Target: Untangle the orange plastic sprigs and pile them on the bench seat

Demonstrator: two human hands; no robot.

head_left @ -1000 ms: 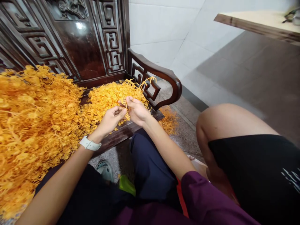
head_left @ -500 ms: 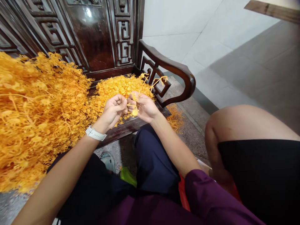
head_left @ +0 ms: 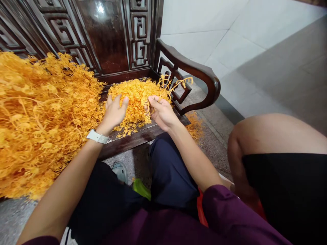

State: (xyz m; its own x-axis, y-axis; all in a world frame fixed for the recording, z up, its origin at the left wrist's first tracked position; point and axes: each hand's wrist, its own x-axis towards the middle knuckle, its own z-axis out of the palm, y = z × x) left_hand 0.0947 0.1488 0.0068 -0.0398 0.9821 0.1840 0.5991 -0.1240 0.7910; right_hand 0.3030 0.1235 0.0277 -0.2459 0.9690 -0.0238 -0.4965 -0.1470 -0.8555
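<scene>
Orange-yellow plastic flower pieces lie in a small heap point(head_left: 136, 90) on the seat of a dark wooden bench point(head_left: 133, 139). My left hand point(head_left: 115, 110) is over the left edge of this heap, fingers spread and nothing seen in them. Pinched in my right hand point(head_left: 162, 114) is a branched orange plastic flower stem point(head_left: 180, 82), whose thin twigs stick out up and to the right. Part of that stem is hidden behind the fingers. To the left rises a much larger pile of orange plastic flower sprays point(head_left: 46, 126).
The bench's curved armrest point(head_left: 201, 75) stands right of the heap, near a pale tiled wall point(head_left: 194, 41). Orange stems point(head_left: 195, 127) lie on the floor beside the bench. At the right is another person's bent leg point(head_left: 276, 134). A green object point(head_left: 141, 189) lies between my legs.
My left hand has parted from my right, moved left and opened. The right hand keeps its hold on the stem. The camera view has shifted slightly.
</scene>
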